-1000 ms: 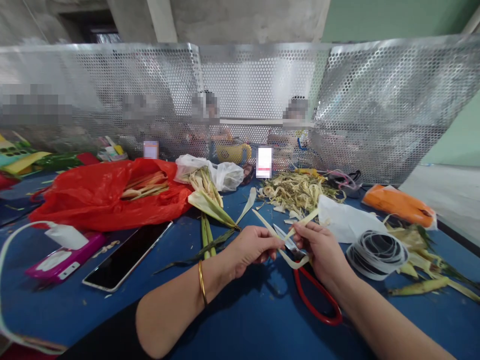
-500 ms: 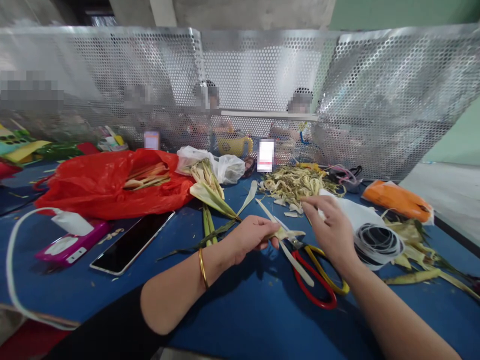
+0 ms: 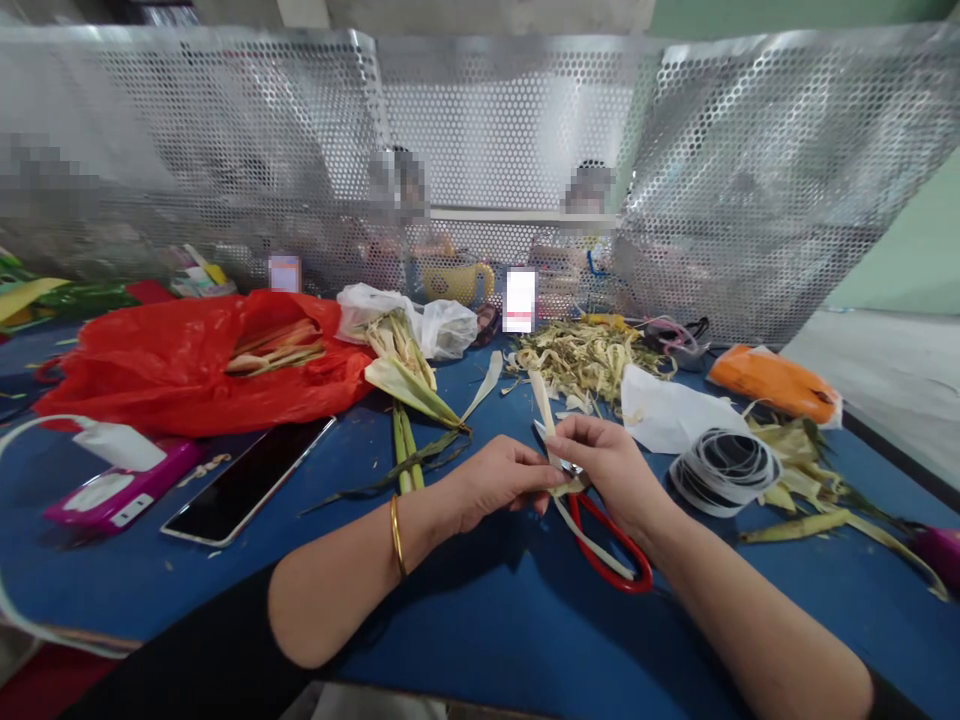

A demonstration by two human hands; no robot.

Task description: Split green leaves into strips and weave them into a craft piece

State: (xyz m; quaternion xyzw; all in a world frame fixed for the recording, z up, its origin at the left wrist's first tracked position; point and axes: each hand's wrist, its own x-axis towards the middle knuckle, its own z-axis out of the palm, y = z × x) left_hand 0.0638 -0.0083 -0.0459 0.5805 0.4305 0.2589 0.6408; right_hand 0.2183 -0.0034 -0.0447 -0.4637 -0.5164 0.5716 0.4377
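Note:
My left hand [image 3: 504,478], with a gold bangle at the wrist, pinches a pale plant strip that looks like dried corn husk [image 3: 542,402]. My right hand [image 3: 609,462] meets it, its thumb and fingers closed on the same strip. One end of the strip stands up above the fingers and another hangs down below them. Scissors [image 3: 628,583] lie on the table under my right hand; a red handle loop and part of the metal blades show, the rest is covered. The part of the strip between my fingertips is mostly hidden.
Husk scraps [image 3: 592,355] lie in a heap behind my hands. White coiled cord [image 3: 724,475] and an orange packet [image 3: 776,383] are right. Left are a red plastic bag [image 3: 150,370], a phone [image 3: 251,485] and a purple power bank [image 3: 124,495]. A perforated metal screen [image 3: 495,120] stands behind.
My right hand has moved left and down from beside the husk heap to my left hand, and now grips the strip. It now covers the scissors' yellow handle. The view has shifted slightly.

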